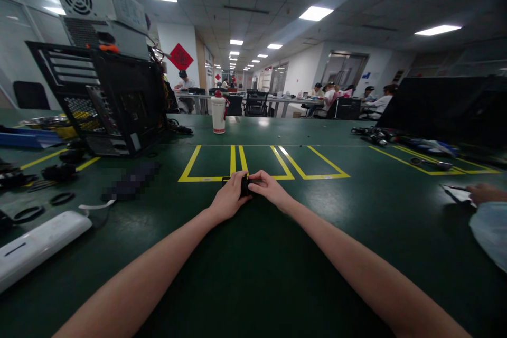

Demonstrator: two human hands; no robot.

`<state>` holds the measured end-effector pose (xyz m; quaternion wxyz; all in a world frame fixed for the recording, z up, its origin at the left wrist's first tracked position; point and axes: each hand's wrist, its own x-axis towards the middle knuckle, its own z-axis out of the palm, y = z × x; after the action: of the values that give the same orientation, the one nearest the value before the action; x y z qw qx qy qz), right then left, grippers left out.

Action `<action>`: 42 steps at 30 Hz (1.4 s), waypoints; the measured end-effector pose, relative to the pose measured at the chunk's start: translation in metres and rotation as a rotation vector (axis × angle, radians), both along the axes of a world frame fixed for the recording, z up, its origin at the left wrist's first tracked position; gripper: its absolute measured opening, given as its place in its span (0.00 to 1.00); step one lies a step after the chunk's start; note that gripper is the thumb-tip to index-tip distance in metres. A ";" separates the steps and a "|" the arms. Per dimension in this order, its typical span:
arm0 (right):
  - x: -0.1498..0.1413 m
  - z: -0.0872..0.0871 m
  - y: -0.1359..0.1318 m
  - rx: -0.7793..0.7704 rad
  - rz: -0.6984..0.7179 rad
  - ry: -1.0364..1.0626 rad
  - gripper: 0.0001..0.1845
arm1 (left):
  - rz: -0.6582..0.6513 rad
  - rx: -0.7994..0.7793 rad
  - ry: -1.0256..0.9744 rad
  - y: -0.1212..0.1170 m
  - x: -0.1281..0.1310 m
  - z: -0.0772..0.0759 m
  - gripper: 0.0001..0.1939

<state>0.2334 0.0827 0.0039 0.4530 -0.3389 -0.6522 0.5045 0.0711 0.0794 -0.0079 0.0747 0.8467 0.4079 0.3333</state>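
Both my arms stretch forward over the dark green table [253,253]. My left hand [228,196] and my right hand [268,188] meet near the yellow taped boxes [237,163], and their fingers are closed on a small black object [245,186] held between them. Most of the object is hidden by my fingers, so I cannot make out what it is.
An open black computer case [106,95] with a grey power supply [99,10] on top stands at the left. A white bottle [218,112] stands behind the taped boxes. A white device [39,243] and black rings [27,214] lie at the left. Another person's hand [485,193] rests at the right edge.
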 end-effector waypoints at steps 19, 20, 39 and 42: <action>-0.005 0.002 -0.001 0.011 -0.093 0.010 0.10 | -0.006 0.006 -0.014 0.004 0.001 -0.003 0.32; -0.005 0.002 0.000 0.003 -0.114 -0.004 0.11 | -0.004 0.005 -0.012 0.003 0.001 -0.003 0.32; -0.004 -0.001 -0.001 -0.025 -0.117 -0.053 0.18 | -0.007 -0.013 -0.002 -0.002 0.000 0.003 0.31; -0.001 0.000 -0.002 -0.038 -0.035 -0.039 0.18 | -0.003 -0.021 0.002 -0.002 0.000 0.003 0.30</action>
<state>0.2320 0.0806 0.0036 0.4426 -0.3685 -0.6453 0.5020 0.0713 0.0775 -0.0049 0.0837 0.8469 0.4102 0.3279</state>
